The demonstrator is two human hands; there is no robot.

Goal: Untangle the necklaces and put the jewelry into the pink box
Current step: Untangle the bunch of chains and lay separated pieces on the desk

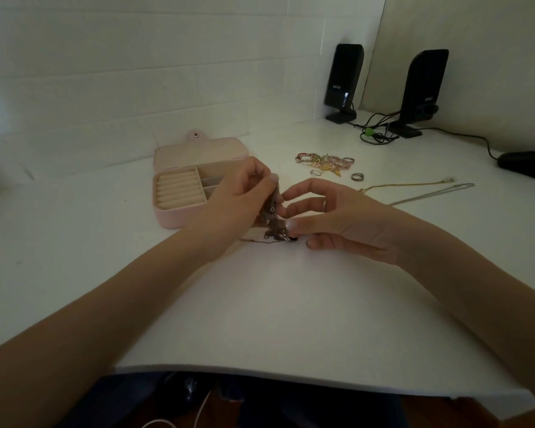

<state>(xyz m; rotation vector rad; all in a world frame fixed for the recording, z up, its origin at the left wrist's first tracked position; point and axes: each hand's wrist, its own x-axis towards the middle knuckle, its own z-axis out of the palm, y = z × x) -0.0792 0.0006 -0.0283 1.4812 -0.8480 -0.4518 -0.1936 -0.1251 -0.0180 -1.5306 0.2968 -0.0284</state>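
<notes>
Your left hand (241, 193) pinches the top of the tangled necklaces (272, 217) between thumb and fingertips, so the clump hangs down from that pinch and its lower end trails onto the white desk (260, 304). Your right hand (337, 217) meets the same clump from the other side: the thumb presses the low part of the tangle, just below your left-hand pinch, while the other fingers are curved and spread beside the chain. Whether the right index finger touches the chain cannot be told. A thin strand (254, 240) runs out flat on the desk from under the clump toward your left forearm.

The pink box (173, 217) stands open directly behind your left hand, lid (198, 152) folded back, ring rolls (179, 193) and small compartments showing; your left hand covers its near right corner. No necklace can be seen inside it.

Beyond your right hand, well apart from the grip, lies a heap of bracelets and rings (325, 162), with a separate ring (358, 177) just beside it. A gold chain (408, 184) and a silver chain (430, 194) lie stretched out past your right wrist.

Farther back stand two black speakers (343, 78) with their cables (376, 131), and a dark mouse (525, 163) at the far right.
</notes>
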